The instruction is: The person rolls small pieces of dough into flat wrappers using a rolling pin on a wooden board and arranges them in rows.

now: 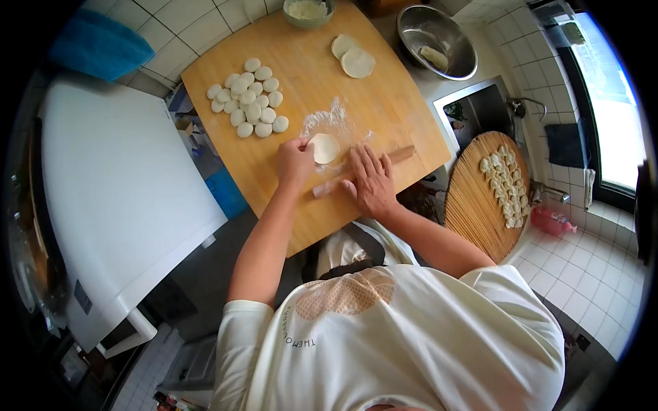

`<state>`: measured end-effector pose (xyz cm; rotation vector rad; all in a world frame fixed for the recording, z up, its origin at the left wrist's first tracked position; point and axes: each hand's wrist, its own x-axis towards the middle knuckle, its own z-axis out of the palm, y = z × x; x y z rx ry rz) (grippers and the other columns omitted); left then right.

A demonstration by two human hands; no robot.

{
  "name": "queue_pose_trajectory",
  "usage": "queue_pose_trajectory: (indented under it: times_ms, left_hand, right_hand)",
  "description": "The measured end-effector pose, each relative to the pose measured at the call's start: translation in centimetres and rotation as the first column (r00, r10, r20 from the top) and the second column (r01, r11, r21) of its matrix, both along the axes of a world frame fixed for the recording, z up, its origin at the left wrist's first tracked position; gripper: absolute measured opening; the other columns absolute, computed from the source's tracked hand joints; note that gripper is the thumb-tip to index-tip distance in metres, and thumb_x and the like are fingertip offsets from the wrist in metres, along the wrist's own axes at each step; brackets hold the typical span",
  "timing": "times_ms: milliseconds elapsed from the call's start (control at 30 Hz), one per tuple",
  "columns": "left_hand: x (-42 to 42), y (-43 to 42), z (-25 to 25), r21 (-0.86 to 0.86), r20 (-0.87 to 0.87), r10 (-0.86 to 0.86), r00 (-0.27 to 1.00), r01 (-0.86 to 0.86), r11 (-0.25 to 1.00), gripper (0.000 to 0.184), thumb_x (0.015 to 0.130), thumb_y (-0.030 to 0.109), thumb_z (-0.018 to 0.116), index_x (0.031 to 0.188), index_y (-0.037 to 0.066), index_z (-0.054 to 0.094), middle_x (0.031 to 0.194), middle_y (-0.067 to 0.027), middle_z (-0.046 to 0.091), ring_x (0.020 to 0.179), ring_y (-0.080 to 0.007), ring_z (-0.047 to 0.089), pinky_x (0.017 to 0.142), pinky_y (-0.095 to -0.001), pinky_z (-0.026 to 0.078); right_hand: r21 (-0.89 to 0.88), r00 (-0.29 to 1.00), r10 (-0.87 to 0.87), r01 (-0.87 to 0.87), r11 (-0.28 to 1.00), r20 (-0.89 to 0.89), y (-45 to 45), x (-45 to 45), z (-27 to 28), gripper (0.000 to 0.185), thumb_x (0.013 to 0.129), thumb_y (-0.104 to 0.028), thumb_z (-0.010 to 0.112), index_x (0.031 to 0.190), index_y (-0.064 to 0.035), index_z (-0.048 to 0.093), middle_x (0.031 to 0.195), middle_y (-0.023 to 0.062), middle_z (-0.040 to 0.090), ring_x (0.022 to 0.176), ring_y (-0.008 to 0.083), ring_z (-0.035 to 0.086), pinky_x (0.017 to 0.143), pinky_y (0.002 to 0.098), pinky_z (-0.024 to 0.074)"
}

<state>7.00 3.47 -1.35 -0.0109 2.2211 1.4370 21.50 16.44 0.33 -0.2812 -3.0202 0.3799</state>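
My left hand [295,162] pinches the left edge of a round, flat dough wrapper [325,148], which lies on the wooden board [301,72]. My right hand [372,179] lies flat across a wooden rolling pin [402,155], its fingers stretched out over it. The pin slants just below and right of the wrapper, and its middle is hidden under my palm. Loose flour [330,119] is scattered just above the wrapper. Several small dough rounds [248,98] sit grouped at the board's upper left. Rolled wrappers [358,63] overlap at the upper right.
A bowl of white filling or flour [306,11] stands at the board's far edge. Beside the board, a metal bowl [436,31] holds a pale lump and a utensil-like shape. Right of the sink [473,113], a round slatted tray [473,198] carries several dumplings [506,185]. A white appliance [123,185] borders the left.
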Motion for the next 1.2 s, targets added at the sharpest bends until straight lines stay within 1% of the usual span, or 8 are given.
queue_pose_trajectory:
  times_ms: [200,367,433,533,667,900,1100,1200]
  left_hand:
    - [-2.2,3.4,2.1,-0.454,-0.204,-0.349,0.915,0.228,0.861,0.019,0.077,0.021,0.062,0.087,0.006,0.069,0.081,-0.0183,0.066,0.077,-0.0347,0.064,0.066,-0.0415,0.049]
    - [-3.5,3.1,2.3,-0.377,-0.196,-0.344,0.918,0.253,0.891,0.017,0.078,0.016,0.063,0.086,0.003,0.069,0.082,-0.0189,0.067,0.074,-0.0334,0.065,0.066,-0.0404,0.05]
    - [-2.3,1.6,1.5,-0.181,0.017,-0.035,0.999,0.037,0.983,0.019,0.078,0.017,0.065,0.088,0.001,0.069,0.082,-0.0152,0.069,0.074,-0.0281,0.067,0.067,-0.0373,0.051]
    - [-0.5,0.2,0.1,0.041,0.076,-0.021,0.997,0.018,0.999,0.023,0.077,0.019,0.067,0.088,-0.001,0.068,0.082,-0.013,0.069,0.075,-0.0226,0.068,0.067,-0.035,0.051]
    - [-1.1,2.7,3.0,-0.431,-0.125,-0.36,0.925,0.276,0.859,0.018,0.077,0.016,0.063,0.089,0.004,0.069,0.085,-0.0181,0.067,0.078,-0.0338,0.065,0.069,-0.0404,0.051]
    - [-3.5,2.4,0.9,-0.257,-0.197,-0.206,0.958,0.152,0.954,0.016,0.075,0.015,0.065,0.082,0.001,0.069,0.08,-0.0182,0.067,0.072,-0.0314,0.065,0.065,-0.0378,0.05]
    - [-0.8,0.3,0.1,0.029,0.058,-0.016,0.998,0.014,0.999,0.021,0.078,0.014,0.064,0.095,0.002,0.067,0.082,-0.0118,0.07,0.07,-0.0231,0.066,0.063,-0.033,0.05]
    - [-1.9,2.5,3.0,-0.424,-0.104,-0.349,0.931,0.276,0.863,0.017,0.077,0.017,0.065,0.089,0.006,0.07,0.083,-0.016,0.067,0.079,-0.0321,0.065,0.069,-0.0401,0.051]
  right_hand:
    - [-0.026,0.995,-0.098,0.097,0.995,-0.038,2.1,-13.4,-0.7,0.055,0.092,-0.04,0.044,0.136,-0.0072,0.039,0.144,0.0157,0.035,0.134,0.0276,0.03,0.108,0.0539,0.0203]
    - [-0.09,0.995,-0.078,0.083,0.992,0.063,1.4,-10.2,1.0,0.056,0.09,-0.038,0.048,0.136,-0.0088,0.038,0.146,0.0151,0.031,0.137,0.0278,0.026,0.11,0.0504,0.0181]
    - [-0.045,1.0,0.015,-0.014,0.999,0.022,0.9,-3.9,-0.3,0.06,0.089,-0.042,0.047,0.137,-0.0081,0.038,0.144,0.0135,0.035,0.136,0.0284,0.029,0.109,0.0499,0.0183]
    - [-0.056,0.999,-0.035,0.036,0.998,0.019,-0.1,-1.1,0.0,0.059,0.089,-0.042,0.047,0.137,-0.0082,0.039,0.145,0.0122,0.035,0.136,0.0262,0.029,0.11,0.0501,0.0173]
    - [-0.061,0.993,-0.117,0.118,0.991,0.017,1.3,-11.1,0.6,0.054,0.092,-0.038,0.044,0.136,-0.0067,0.038,0.146,0.0145,0.031,0.136,0.0281,0.027,0.109,0.0537,0.0182]
    - [-0.035,0.999,-0.05,0.05,0.998,0.021,1.2,-8.0,-0.1,0.058,0.088,-0.041,0.049,0.136,-0.0096,0.039,0.145,0.0151,0.033,0.135,0.0275,0.029,0.109,0.0513,0.0191]
    - [0.016,0.998,-0.053,0.054,0.998,-0.037,0.0,-3.1,-0.8,0.058,0.086,-0.039,0.054,0.133,-0.0065,0.043,0.141,0.0135,0.038,0.132,0.0261,0.033,0.107,0.0514,0.0224]
    - [-0.025,0.993,-0.112,0.112,0.993,-0.037,1.2,-10.9,-0.1,0.055,0.091,-0.037,0.046,0.135,-0.0041,0.039,0.144,0.0158,0.035,0.135,0.0277,0.029,0.107,0.0538,0.0216]
